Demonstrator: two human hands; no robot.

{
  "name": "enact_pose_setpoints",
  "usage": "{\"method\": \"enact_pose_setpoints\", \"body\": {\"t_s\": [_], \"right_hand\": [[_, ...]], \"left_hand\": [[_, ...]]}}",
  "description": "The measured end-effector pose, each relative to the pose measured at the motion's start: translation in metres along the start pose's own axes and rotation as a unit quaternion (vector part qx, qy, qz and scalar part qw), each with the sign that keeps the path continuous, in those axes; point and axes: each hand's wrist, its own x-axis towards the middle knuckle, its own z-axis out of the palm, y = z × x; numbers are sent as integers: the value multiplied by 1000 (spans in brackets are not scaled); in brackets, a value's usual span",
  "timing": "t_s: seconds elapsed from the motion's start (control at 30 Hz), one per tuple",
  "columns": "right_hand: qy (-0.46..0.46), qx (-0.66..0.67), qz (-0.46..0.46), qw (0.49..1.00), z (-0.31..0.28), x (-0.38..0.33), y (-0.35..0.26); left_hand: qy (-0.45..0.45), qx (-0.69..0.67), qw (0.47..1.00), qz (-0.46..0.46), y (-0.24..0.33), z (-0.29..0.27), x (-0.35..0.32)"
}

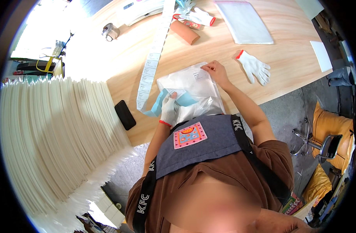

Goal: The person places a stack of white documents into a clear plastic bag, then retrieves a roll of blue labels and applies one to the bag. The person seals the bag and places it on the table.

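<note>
A white item in a clear plastic bag [178, 80] lies at the table's near edge, with a small printed label [199, 74] near its upper right. My right hand [216, 72], bare, has its fingers curled and pinched at the bag's top right edge, beside that label. Over the bag's lower left is my left hand [168, 110], in a white glove with a red cuff and its thumb bare. It is closed on the label strip [147, 73], whose light blue backing folds around the fingers. From there the strip's printed white labels run away toward the far edge.
A tall stack of white sheets [57, 136] rises at left, beside a black phone [125, 115]. Farther off are a cardboard tube [184, 32], clear bags [246, 22], a tape roll [110, 32] and a loose white glove [253, 66]. A chair [328, 147] stands at right.
</note>
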Motion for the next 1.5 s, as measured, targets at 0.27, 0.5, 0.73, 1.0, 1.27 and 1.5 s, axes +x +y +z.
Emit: {"method": "enact_pose_setpoints", "body": {"t_s": [0.27, 0.5, 0.73, 1.0, 1.27, 1.5], "right_hand": [[-7, -17, 38, 999, -11, -4, -21], [23, -45, -79, 996, -15, -8, -23], [-295, 188, -36, 936, -28, -42, -52], [-534, 35, -57, 843, -17, -81, -40], [-207, 10, -103, 973, -1, -61, -66], [-227, 121, -2, 966, 33, -52, -62]], "left_hand": [[13, -1, 1000, -3, -2, -3, 0], [35, 32, 999, -3, -1, -7, -1], [161, 218, 923, 274, 90, 12, -19], [8, 295, 919, 261, 74, 35, -12], [-5, 3, 999, -34, -11, 1, 12], [3, -134, 987, -87, -10, -1, 13]]}}
